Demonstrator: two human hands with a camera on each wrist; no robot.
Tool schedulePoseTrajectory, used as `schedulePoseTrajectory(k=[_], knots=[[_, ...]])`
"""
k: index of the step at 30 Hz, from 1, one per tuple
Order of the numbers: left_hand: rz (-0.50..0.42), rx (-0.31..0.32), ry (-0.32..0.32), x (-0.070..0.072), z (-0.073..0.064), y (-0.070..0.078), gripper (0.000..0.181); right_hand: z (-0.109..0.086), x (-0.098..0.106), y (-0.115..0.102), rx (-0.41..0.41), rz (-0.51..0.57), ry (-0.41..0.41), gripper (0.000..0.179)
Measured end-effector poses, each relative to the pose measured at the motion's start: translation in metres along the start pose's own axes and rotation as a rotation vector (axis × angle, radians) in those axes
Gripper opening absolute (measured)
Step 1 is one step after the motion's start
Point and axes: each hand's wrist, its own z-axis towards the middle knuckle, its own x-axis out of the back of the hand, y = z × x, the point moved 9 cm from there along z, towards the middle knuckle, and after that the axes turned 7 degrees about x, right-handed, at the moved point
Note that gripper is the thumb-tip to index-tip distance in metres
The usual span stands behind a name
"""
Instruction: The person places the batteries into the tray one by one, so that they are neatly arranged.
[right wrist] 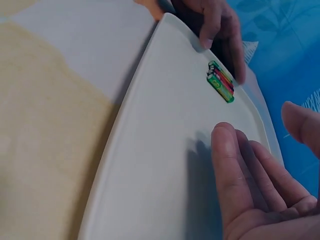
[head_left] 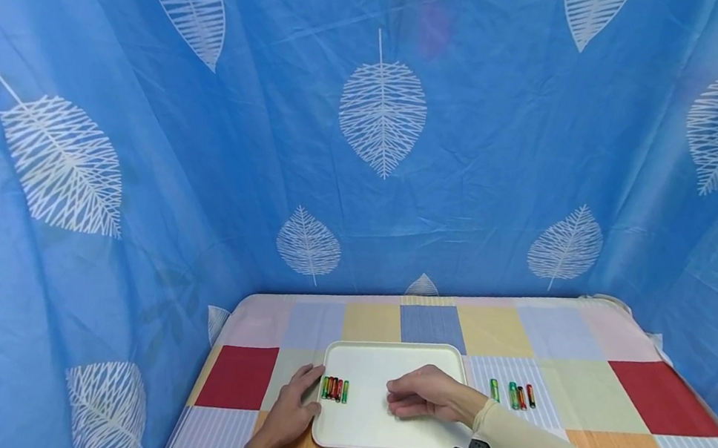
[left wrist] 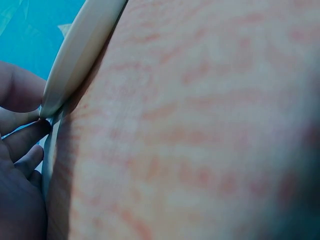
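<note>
A white tray [head_left: 367, 434] lies on the patchwork cloth. Inside its left edge, several small green and red batteries [head_left: 335, 389] stand side by side in a row; they also show in the right wrist view as a small cluster [right wrist: 220, 82]. My left hand [head_left: 290, 411] rests at the tray's left rim, thumb and fingertips touching it. Over the middle of the tray is my right hand [head_left: 428, 395]. In the right wrist view its fingers [right wrist: 231, 170] are extended, the thumb stands apart, and nothing is between them.
Several more green and red batteries [head_left: 514, 395] lie on the patchwork tablecloth [head_left: 581, 389] to the right of the tray, beyond my right forearm. A blue curtain [head_left: 462, 154] with white leaf prints hangs behind the table and along its sides.
</note>
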Motion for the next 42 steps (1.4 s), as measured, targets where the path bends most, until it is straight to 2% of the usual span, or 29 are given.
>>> schedulePoseTrajectory(k=[12,17,24,34,42], knots=[[-0.005,-0.016,-0.005,0.001,-0.002,0.001,0.073,-0.034,0.036,-0.004,0.02,0.063,0.01,0.044],[0.004,-0.009,-0.006,0.0,-0.003,0.0,0.072,-0.052,0.057,-0.002,0.004,0.061,0.027,0.047],[0.003,-0.019,-0.004,0.0,-0.001,0.0,0.072,-0.077,0.09,-0.004,-0.015,0.061,0.087,0.045],[-0.002,-0.013,-0.013,-0.001,0.001,-0.001,0.073,-0.117,0.129,0.002,-0.047,0.133,0.098,0.031],[-0.006,-0.016,-0.01,0.0,0.001,0.0,0.073,-0.141,0.158,0.007,-0.088,0.075,0.154,0.032]])
